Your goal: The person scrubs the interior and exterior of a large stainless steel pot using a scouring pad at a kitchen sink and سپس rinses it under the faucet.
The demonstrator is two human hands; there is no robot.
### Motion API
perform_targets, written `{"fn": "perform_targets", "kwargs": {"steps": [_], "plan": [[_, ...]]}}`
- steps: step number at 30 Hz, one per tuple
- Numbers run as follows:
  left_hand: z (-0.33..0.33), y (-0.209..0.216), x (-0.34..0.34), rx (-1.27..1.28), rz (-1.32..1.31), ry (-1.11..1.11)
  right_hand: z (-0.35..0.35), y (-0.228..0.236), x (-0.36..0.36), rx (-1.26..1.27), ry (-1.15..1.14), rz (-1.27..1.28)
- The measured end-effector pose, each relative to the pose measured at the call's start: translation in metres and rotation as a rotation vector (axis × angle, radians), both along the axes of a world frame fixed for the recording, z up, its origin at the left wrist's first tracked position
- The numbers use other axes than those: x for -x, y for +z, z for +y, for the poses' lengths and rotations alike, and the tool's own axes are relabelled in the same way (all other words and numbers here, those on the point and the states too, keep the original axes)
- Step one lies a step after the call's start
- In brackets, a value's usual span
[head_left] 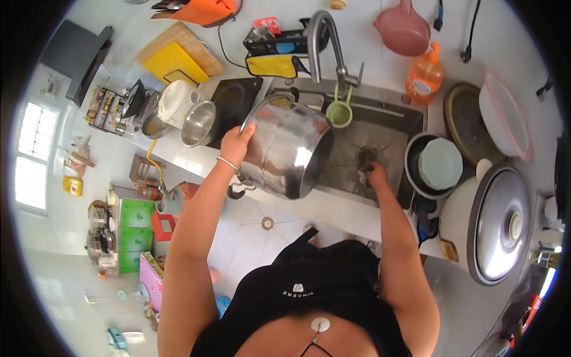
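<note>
A large shiny steel pot is tipped on its side over the left part of the sink, its dark base turned to the right. My left hand grips the pot by its rim, with the thumb on the outer wall. Down in the sink, my right hand is closed at a small dark item beside the round drain; what the fingers hold is too small to make out. A green ladle-like strainer hangs below the grey faucet.
Right of the sink stand a metal basin with a pale green bowl, a big lidded pot and an orange soap bottle. To the left are a black cooktop, a steel bowl and a white cooker.
</note>
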State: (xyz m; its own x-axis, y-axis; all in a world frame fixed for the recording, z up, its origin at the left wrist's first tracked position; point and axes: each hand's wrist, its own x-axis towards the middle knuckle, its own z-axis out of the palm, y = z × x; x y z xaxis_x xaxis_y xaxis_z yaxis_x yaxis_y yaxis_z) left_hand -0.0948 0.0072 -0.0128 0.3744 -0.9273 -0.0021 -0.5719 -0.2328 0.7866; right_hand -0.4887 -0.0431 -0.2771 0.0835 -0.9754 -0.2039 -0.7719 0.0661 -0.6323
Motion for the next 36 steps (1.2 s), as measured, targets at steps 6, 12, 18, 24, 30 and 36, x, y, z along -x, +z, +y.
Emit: {"fn": "perform_targets", "kwargs": {"steps": [6, 12, 18, 24, 30, 36], "plan": [[0.005, 0.01, 0.02, 0.081, -0.147, -0.012, -0.013, 0.113, 0.007, 0.235, 0.023, -0.212], [-0.004, 0.011, 0.027, 0.017, -0.256, -0.073, 0.009, 0.266, -0.05, 0.752, 0.31, -0.277], [-0.008, 0.02, 0.036, -0.017, -0.314, -0.096, 0.026, 0.304, -0.129, 0.919, 0.545, -0.02], [-0.014, 0.029, 0.041, -0.05, -0.311, -0.109, 0.063, 0.296, -0.153, 1.064, 0.653, 0.211], [-0.02, 0.031, 0.042, -0.046, -0.282, -0.13, 0.036, 0.304, -0.153, 0.921, 0.495, 0.381], [-0.028, 0.023, 0.033, -0.049, -0.269, -0.117, 0.052, 0.297, -0.162, 1.027, 0.586, 0.288]]}}
